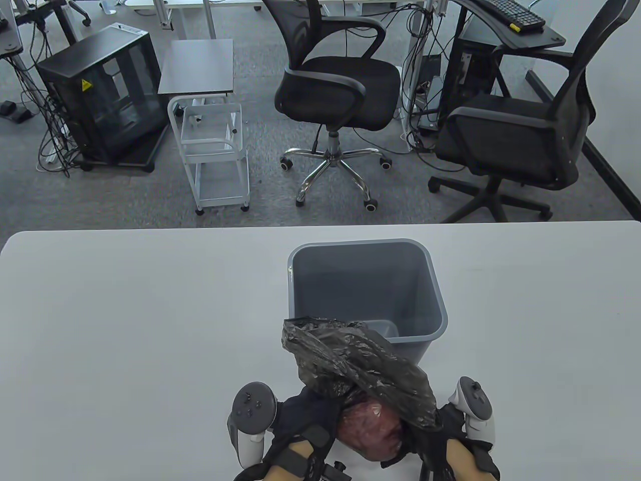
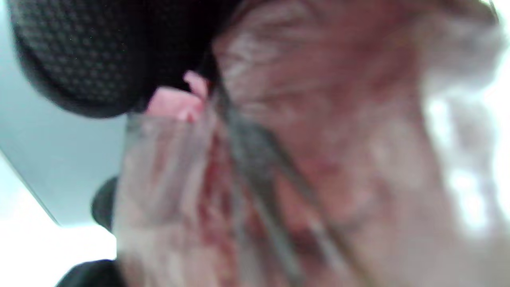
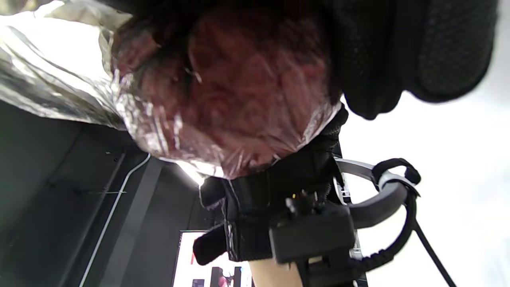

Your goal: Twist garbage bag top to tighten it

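A black garbage bag (image 1: pixel 360 366) lies at the table's front edge, its loose crumpled top flopped toward the bin. Its stretched lower part bulges with reddish contents (image 1: pixel 373 431). My left hand (image 1: pixel 320 413) grips the bulge from the left and my right hand (image 1: pixel 434 426) grips it from the right, under the loose top. In the left wrist view the bag film (image 2: pixel 318 159) fills the frame, blurred, with a gloved finger (image 2: pixel 99 52) against it. In the right wrist view the bulge (image 3: pixel 223 91) sits between my right fingers (image 3: pixel 398 52) and my left hand (image 3: pixel 275 199).
An open grey waste bin (image 1: pixel 430 280) stands on the white table (image 1: pixel 125 325) right behind the bag, which touches its front rim. Office chairs, a cart and a computer case stand on the floor beyond the table.
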Tool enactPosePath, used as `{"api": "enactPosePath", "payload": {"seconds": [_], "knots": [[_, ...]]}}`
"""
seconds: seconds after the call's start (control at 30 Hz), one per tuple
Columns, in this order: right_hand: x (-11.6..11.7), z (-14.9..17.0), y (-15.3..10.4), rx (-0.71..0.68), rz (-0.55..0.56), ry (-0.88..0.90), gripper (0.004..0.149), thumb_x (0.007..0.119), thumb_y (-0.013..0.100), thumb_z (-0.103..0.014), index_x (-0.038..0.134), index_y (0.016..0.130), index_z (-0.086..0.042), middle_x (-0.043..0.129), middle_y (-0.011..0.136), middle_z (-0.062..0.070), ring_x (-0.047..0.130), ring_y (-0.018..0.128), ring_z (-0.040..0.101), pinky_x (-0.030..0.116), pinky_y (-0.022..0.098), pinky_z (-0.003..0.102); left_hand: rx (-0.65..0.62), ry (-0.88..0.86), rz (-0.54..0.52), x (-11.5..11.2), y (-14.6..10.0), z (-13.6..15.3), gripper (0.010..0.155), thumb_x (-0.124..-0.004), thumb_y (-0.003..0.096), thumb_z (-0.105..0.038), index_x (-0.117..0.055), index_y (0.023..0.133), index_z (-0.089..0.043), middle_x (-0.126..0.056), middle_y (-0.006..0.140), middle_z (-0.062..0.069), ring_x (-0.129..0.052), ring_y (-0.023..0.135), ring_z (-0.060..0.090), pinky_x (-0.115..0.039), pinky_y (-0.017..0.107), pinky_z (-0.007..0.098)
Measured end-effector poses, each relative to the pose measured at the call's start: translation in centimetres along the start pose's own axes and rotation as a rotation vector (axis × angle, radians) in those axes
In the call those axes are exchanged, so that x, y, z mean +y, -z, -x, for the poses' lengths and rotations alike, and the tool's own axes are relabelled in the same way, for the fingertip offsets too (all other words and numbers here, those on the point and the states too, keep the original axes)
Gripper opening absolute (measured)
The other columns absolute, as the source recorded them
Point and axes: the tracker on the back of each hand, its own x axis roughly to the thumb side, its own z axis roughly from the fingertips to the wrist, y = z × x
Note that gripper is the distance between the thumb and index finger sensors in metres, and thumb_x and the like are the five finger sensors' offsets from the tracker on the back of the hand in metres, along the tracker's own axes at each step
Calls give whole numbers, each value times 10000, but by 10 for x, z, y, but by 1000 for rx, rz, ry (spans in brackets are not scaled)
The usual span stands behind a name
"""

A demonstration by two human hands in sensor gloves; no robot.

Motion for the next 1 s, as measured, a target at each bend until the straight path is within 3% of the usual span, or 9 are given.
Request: {"api": "enactPosePath", "payload": {"seconds": [0.17, 0.27, 0.33, 0.4, 0.57, 0.7, 0.8, 0.93, 1.0], "knots": [[8, -9, 2, -95, -92, -102, 1068, 645, 516, -760, 0, 1035, -84, 127, 1026, 346, 359, 885, 685, 431, 577, 794, 24, -27, -59, 7, -1, 2, 552, -663, 517, -519, -804, 953, -210, -883, 876, 119, -1092, 385, 241, -934, 173, 401], [11, -15, 3, -145, -136, -203, 1150, 702, 500, -767, -98, 997, -107, -12, 1009, 314, 230, 917, 662, 329, 592, 809, 23, -30, -64, 6, -1, 2, 552, -660, 518, -517, -801, 953, -207, -883, 875, 119, -1097, 370, 232, -939, 160, 393], [8, -19, 3, -158, -98, -238, 1138, 732, 511, -723, -96, 997, -112, 5, 1010, 319, 300, 921, 651, 372, 602, 794, 21, -32, -63, 7, -1, 2, 553, -657, 519, -519, -800, 954, -210, -882, 878, 116, -1095, 376, 235, -938, 167, 395], [3, -20, 1, -150, -22, -257, 1088, 710, 538, -673, -73, 990, -69, 137, 1017, 340, 603, 871, 569, 581, 606, 688, 5, -33, -38, 5, 0, 3, 559, -650, 516, -537, -801, 956, -227, -882, 886, 104, -1089, 398, 240, -936, 188, 398], [-9, -11, -2, -98, 90, -46, 896, 608, 581, -567, 65, 997, 12, 512, 928, 385, 947, 573, 487, 842, 394, 558, -41, -226, 81, -6, 2, 5, 599, -643, 524, -575, -755, 1010, -243, -691, 1048, 120, -835, 839, 401, -793, 483, 591], [-9, -11, -3, -72, 91, -92, 867, 595, 582, -561, 118, 1011, 22, 558, 912, 382, 964, 568, 463, 851, 388, 549, -42, -91, -4, 1, 1, 3, 579, -648, 517, -564, -802, 971, -239, -842, 935, 129, -1027, 607, 333, -927, 273, 450], [-6, -10, -2, -81, 71, -97, 907, 599, 572, -614, 113, 1026, 3, 470, 952, 383, 870, 662, 527, 779, 453, 609, -27, -47, -73, 9, 0, 2, 574, -650, 516, -557, -811, 957, -226, -889, 884, 113, -1085, 461, 277, -943, 197, 399], [4, -17, 0, -160, -38, -161, 1063, 682, 526, -735, -7, 1031, -102, 88, 1023, 332, 325, 906, 656, 403, 589, 790, -16, -32, -95, 10, -1, 2, 567, -653, 516, -549, -816, 949, -221, -898, 869, 115, -1098, 409, 272, -947, 162, 385], [10, -22, 1, -169, -94, -305, 1123, 715, 508, -744, -78, 1013, -128, -15, 1002, 320, 222, 925, 643, 325, 598, 803, -17, -20, -90, 9, -1, 2, 569, -652, 515, -550, -814, 951, -221, -897, 870, 112, -1101, 403, 266, -949, 157, 379]]}}
